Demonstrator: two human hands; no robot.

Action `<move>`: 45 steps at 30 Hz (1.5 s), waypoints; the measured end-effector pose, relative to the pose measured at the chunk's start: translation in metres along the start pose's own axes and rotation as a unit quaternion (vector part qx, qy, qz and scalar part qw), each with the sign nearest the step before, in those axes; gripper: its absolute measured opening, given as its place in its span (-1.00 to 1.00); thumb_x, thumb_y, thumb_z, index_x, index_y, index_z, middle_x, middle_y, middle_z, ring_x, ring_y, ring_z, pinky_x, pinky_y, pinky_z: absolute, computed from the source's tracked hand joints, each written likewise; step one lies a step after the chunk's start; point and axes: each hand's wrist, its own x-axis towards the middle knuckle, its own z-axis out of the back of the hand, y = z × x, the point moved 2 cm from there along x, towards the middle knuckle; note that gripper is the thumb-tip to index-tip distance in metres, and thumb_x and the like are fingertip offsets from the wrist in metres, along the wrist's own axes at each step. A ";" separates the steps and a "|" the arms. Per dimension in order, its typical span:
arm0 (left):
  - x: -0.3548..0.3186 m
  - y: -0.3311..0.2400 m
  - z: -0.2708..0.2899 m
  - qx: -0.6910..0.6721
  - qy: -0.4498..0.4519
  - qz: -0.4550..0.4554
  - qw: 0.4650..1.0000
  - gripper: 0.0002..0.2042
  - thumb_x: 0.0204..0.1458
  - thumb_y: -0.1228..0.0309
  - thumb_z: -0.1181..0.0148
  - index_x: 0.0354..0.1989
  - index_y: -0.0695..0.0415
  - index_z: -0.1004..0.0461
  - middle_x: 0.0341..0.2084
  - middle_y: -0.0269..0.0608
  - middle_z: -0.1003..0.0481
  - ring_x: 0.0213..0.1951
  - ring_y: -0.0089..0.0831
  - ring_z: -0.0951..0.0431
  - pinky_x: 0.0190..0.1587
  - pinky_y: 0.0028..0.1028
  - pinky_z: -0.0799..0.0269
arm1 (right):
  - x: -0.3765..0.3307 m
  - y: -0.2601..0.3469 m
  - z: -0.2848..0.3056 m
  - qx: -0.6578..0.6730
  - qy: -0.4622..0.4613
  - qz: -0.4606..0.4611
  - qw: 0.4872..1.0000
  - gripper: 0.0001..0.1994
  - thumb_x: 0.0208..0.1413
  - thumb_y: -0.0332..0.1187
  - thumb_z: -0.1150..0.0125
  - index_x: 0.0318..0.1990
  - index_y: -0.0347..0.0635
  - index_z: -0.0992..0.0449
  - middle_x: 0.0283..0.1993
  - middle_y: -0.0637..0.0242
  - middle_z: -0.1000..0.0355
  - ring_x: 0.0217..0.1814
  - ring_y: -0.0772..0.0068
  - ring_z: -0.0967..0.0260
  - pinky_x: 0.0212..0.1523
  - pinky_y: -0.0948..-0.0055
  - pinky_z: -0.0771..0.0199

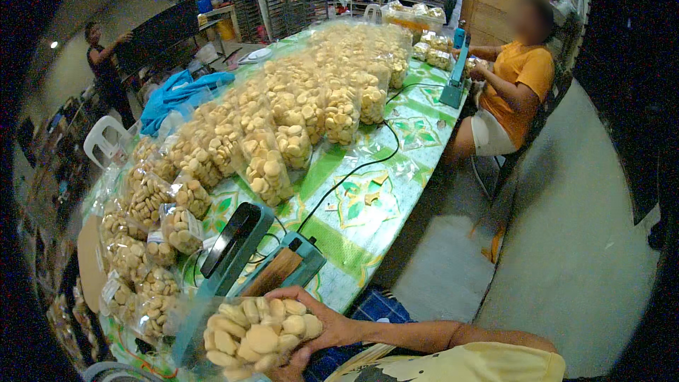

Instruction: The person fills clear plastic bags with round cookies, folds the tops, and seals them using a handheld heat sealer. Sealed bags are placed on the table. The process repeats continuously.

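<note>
A clear plastic bag of round, pale cookies (258, 336) is held low in front of me, close to the near end of the table. My right hand (327, 325) is closed around the bag's right side, its fingers over the far edge. My left hand does not show. Just beyond the bag stands a teal bag sealer (240, 244) with its long arm raised; a brown strip runs along its base. Left of the sealer, filled cookie bags (180, 226) lie crowded together, some with white labels.
Many upright cookie bags (304, 99) fill the middle of the long table (424, 134). A black cord (353, 170) crosses the patterned cover. At right, a seated person in orange (523, 74) handles a bag beside another teal sealer (456, 78). A white chair (106, 140) stands left.
</note>
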 end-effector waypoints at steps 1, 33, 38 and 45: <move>-0.006 0.010 -0.006 0.019 0.026 0.016 0.999 -0.47 -0.10 0.13 -0.36 0.06 0.01 -0.40 0.01 -0.15 -0.43 0.09 -0.16 -0.37 0.13 -0.23 -0.24 | 0.001 0.001 0.003 -0.111 0.006 0.054 0.992 0.07 -0.40 -0.11 -0.63 0.31 -0.11 -0.07 0.31 0.25 -0.05 0.38 0.24 0.00 0.39 0.22 0.06; -0.008 -0.025 -0.021 -0.146 -0.085 -0.186 0.968 0.04 -0.41 -0.21 -0.45 0.19 0.27 -0.20 0.05 0.06 -0.38 0.05 -0.10 -0.40 0.14 -0.14 -0.25 | -0.027 -0.040 -0.006 -0.068 -0.033 -0.097 0.992 0.24 -0.53 -0.08 -0.67 0.34 -0.18 0.08 0.30 0.13 -0.03 0.34 0.16 -0.04 0.34 0.23 -0.04; -0.003 -0.009 -0.015 -0.196 -0.043 -0.022 0.979 -0.08 -0.16 -0.16 -0.26 0.28 0.22 -0.08 0.18 -0.03 -0.22 0.19 -0.19 -0.27 0.27 -0.22 -0.14 | -0.016 -0.044 -0.001 -0.143 0.020 -0.088 0.986 0.28 -0.55 -0.04 -0.68 0.37 -0.16 0.09 0.35 0.15 0.00 0.39 0.19 0.00 0.40 0.26 0.08; -0.014 0.004 -0.006 -0.297 -0.090 0.052 0.949 -0.37 0.23 -0.07 0.19 0.23 0.28 -0.15 0.14 -0.04 -0.28 0.20 -0.27 -0.27 0.29 -0.31 -0.08 | -0.016 -0.022 0.005 -0.014 -0.060 -0.009 0.998 -0.29 0.09 0.10 -0.17 0.22 -0.27 -0.24 0.27 0.09 -0.19 0.35 0.15 -0.10 0.38 0.18 0.02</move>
